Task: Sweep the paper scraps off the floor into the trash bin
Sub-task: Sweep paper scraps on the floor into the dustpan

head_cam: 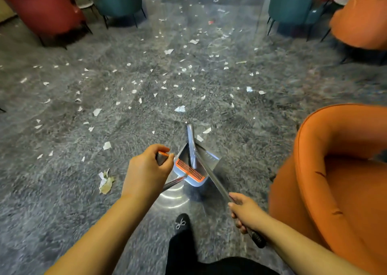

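Grey floor (62, 191): white paper scraps (180, 108) scattered from 9 through 12 to 2 o'clock of the hands, thickest at 12. Orange armchair (339, 180) close at 3. Dustpan (194, 165) sits mouth toward 12; broom (211, 178) runs from 5 up to 11, head inside the pan. Left hand (146, 172) curled round the dustpan handle; right hand (245, 212) wrapped on the broom shaft, nearer the scraps at 1. Crumpled wad (105, 181) at 9. Trash bin not visible; edges motion-blurred.

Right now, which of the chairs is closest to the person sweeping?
The orange chair beside the right hand. It fills the near right corner; the red, teal and other orange chairs stand far back.
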`<state>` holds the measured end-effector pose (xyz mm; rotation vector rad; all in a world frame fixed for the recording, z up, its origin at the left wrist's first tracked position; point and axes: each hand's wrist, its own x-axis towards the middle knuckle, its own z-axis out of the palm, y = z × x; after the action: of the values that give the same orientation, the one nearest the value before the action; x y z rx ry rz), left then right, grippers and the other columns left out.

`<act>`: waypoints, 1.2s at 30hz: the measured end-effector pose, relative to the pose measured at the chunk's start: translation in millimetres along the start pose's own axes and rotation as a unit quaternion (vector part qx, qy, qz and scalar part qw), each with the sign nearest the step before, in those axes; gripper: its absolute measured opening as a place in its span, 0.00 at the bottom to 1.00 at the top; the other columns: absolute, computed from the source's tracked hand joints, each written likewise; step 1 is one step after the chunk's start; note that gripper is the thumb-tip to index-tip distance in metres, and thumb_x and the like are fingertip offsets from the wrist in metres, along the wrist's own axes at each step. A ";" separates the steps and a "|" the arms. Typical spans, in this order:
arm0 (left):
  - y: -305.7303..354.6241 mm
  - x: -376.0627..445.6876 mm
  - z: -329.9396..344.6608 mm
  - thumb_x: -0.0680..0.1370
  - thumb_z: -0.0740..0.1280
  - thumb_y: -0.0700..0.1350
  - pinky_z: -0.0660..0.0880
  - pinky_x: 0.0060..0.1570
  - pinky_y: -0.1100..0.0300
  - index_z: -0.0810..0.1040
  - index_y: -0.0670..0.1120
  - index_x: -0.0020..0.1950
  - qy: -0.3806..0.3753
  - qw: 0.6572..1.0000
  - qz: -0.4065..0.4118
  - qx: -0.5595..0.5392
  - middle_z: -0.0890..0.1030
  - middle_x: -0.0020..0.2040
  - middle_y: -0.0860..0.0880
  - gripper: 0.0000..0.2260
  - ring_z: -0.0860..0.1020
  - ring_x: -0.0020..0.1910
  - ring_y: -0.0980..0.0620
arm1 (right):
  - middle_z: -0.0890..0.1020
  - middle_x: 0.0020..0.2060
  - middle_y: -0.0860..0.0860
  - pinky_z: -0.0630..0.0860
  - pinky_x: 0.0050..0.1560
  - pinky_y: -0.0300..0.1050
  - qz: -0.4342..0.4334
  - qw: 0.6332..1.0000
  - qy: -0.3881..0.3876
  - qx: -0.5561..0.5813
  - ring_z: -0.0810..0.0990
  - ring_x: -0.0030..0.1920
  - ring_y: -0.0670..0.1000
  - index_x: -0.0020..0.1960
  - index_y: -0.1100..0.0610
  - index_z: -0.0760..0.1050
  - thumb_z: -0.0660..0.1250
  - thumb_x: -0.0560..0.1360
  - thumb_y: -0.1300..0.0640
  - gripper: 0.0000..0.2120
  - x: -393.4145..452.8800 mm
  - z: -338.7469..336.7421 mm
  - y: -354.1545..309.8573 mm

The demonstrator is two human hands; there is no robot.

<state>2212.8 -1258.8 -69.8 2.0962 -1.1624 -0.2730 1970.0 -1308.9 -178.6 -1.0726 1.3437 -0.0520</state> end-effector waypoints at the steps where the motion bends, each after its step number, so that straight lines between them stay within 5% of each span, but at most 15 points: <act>1: -1.5 21.4 5.2 0.74 0.73 0.49 0.67 0.35 0.73 0.82 0.50 0.49 -0.007 1.000 0.006 0.000 0.80 0.34 0.60 0.06 0.78 0.36 0.56 | 0.70 0.34 0.55 0.63 0.21 0.35 0.001 1.000 0.007 0.010 0.65 0.24 0.48 0.74 0.51 0.61 0.56 0.82 0.61 0.21 13.8 -1.4 -12.6; 4: -1.5 84.9 18.8 0.74 0.73 0.49 0.68 0.36 0.64 0.82 0.49 0.50 -0.024 0.999 0.022 0.000 0.83 0.38 0.52 0.07 0.78 0.38 0.52 | 0.69 0.32 0.54 0.62 0.20 0.35 0.003 0.998 0.025 0.054 0.64 0.22 0.48 0.73 0.52 0.62 0.57 0.82 0.61 0.20 52.8 -5.2 -52.1; 16: 43.5 291.2 90.4 0.73 0.73 0.50 0.71 0.41 0.61 0.82 0.50 0.50 -0.109 0.989 0.096 0.004 0.83 0.36 0.53 0.08 0.81 0.41 0.48 | 0.70 0.32 0.55 0.62 0.19 0.34 0.010 0.983 0.121 0.142 0.64 0.19 0.46 0.72 0.52 0.64 0.58 0.82 0.61 0.19 156.5 -60.8 -167.1; 36: 204.2 557.8 308.4 0.73 0.72 0.50 0.72 0.39 0.59 0.81 0.50 0.51 -0.137 0.982 0.128 0.034 0.85 0.40 0.48 0.08 0.82 0.43 0.45 | 0.70 0.31 0.55 0.62 0.19 0.33 0.039 0.969 0.141 0.198 0.64 0.17 0.45 0.73 0.51 0.62 0.57 0.82 0.61 0.20 363.4 -330.6 -321.3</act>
<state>2246.2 -1927.3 -71.9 1.9809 -1.6088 -0.4142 1985.9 -1895.5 -195.8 -0.6892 1.5484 -0.4122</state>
